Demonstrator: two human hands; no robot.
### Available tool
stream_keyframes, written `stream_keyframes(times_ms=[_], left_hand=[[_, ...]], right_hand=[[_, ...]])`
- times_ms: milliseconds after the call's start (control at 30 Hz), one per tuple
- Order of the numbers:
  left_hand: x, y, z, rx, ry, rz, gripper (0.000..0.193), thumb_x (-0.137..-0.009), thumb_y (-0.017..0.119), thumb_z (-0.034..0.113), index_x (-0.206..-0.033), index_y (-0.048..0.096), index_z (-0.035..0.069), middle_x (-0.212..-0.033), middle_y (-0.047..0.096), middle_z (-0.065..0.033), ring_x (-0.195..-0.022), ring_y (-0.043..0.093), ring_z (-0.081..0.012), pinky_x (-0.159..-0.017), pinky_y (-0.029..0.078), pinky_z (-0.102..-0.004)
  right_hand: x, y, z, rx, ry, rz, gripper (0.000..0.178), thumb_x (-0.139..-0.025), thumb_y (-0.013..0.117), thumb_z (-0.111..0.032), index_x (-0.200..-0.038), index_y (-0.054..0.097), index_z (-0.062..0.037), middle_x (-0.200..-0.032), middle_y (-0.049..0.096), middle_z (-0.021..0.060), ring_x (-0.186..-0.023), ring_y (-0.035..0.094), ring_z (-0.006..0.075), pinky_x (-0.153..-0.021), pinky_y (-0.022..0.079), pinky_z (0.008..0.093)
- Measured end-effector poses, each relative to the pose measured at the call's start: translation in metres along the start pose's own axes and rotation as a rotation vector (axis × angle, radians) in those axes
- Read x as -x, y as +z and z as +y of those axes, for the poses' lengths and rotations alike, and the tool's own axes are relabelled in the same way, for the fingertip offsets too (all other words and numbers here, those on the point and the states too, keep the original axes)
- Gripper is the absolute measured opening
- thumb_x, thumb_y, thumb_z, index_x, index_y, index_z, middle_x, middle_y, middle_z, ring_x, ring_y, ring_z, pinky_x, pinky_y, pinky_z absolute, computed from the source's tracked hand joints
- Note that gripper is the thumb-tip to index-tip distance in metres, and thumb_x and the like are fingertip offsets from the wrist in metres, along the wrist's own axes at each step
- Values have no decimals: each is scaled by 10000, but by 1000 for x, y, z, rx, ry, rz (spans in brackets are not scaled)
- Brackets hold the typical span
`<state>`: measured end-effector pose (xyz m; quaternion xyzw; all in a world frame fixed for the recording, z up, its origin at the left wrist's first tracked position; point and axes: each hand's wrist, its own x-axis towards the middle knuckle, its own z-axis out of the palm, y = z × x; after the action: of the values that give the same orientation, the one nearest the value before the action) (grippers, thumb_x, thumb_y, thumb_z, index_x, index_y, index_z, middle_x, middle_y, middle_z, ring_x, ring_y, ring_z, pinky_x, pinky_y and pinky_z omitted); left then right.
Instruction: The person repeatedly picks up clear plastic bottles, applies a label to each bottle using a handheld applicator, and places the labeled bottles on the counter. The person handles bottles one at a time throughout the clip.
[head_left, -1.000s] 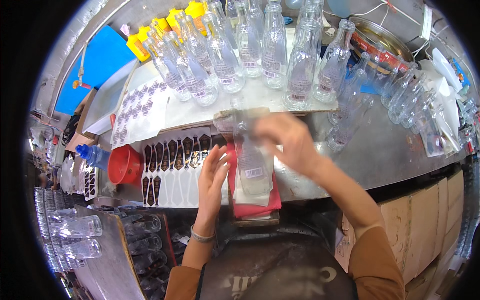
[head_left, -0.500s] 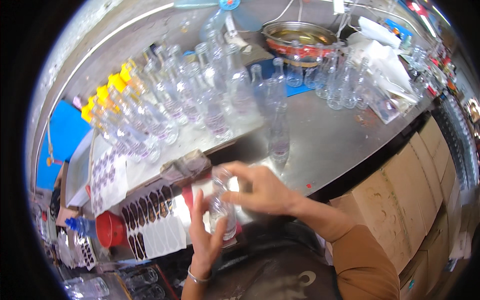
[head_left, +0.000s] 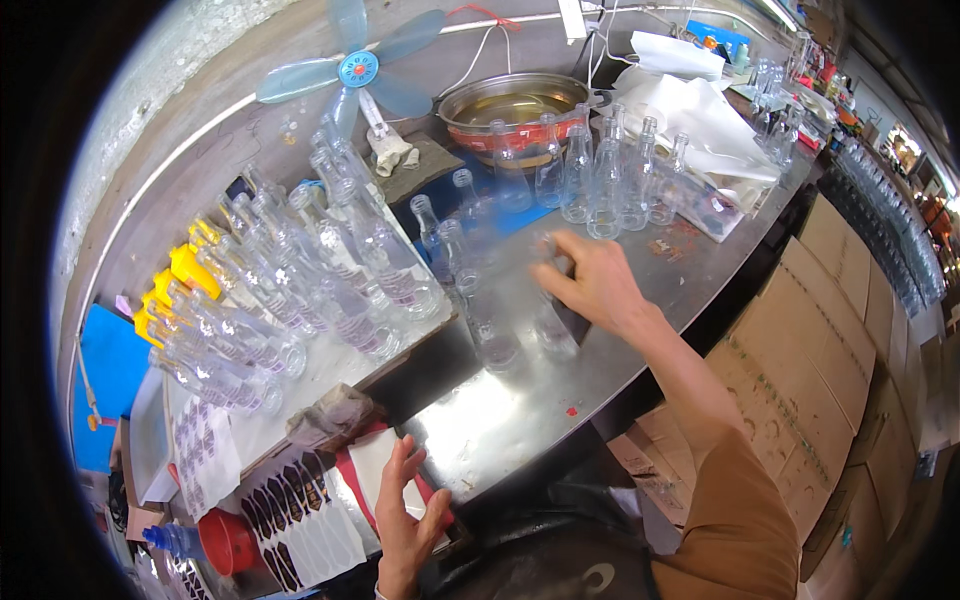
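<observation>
In the head view, the right hand (head_left: 600,285) is pinching a clear bottle (head_left: 553,328) by its upper part, thumb and fingers clamped on the glass over the metal table (head_left: 480,425); blur is hiding whether its base is touching down. Another bottle (head_left: 493,335) is standing just left of it. The left hand (head_left: 405,530) is holding nothing, its thumb and fingers spreading apart beside white paper (head_left: 372,465) on a red cloth (head_left: 352,490). Farther back on the left, rows of glass bottles (head_left: 365,322) are standing on a white board (head_left: 270,430), some wearing labels in purplish print too small to read. A white sheet (head_left: 205,450) is carrying rows of similar purplish print, and a backing sheet (head_left: 330,550) is bearing dark, tapering labels (head_left: 265,515) with gold marks. A pale curved mark is showing on the dark apron (head_left: 560,572).
</observation>
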<state>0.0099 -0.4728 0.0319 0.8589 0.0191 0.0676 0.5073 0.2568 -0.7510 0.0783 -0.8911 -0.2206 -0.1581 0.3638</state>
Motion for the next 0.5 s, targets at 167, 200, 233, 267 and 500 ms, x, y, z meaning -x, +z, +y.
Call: stream_keyframes(times_ms=[167,200,233,267,500], left_hand=[[-10,4,0,0,-34,25,779,-816,718,29,-1519,381,5,-1491,500,-178,-1235,619,-312,-1050,471,-408],[-13,6,-1,7,-38,30,777,-817,715,26,-1519,382,6,-1485,505,-178,-1225,625,-314,-1044,476,-406],[-15,7,-2,0,-48,28,772,-819,714,24,-1516,385,5,-1486,504,-179,-1222,627,-315,-1043,478,-407],[-17,7,-3,-7,-57,23,766,-820,713,21,-1514,389,4,-1487,504,-179,-1219,630,-315,-1042,479,-408],[-24,20,-5,14,-146,8,734,-899,724,251,-1514,401,13,-1492,512,-150,-1239,611,-280,-1045,453,-401]], right_hand=[[-56,55,57,34,-55,15,417,-888,679,-467,-977,657,-60,-799,702,185,-774,692,370,-675,525,485],[-66,62,63,27,-62,18,418,-888,676,-469,-970,658,-60,-809,704,183,-784,692,371,-680,525,485],[-72,66,63,21,-67,18,420,-889,673,-472,-964,659,-59,-820,707,182,-794,692,372,-684,525,486],[-78,69,63,11,-55,-2,413,-882,680,-470,-978,670,-69,-847,712,181,-804,691,375,-706,529,474],[-84,64,71,-26,-106,-5,580,-863,663,-571,-1068,684,-29,-1002,710,218,-911,685,414,-820,533,497]])
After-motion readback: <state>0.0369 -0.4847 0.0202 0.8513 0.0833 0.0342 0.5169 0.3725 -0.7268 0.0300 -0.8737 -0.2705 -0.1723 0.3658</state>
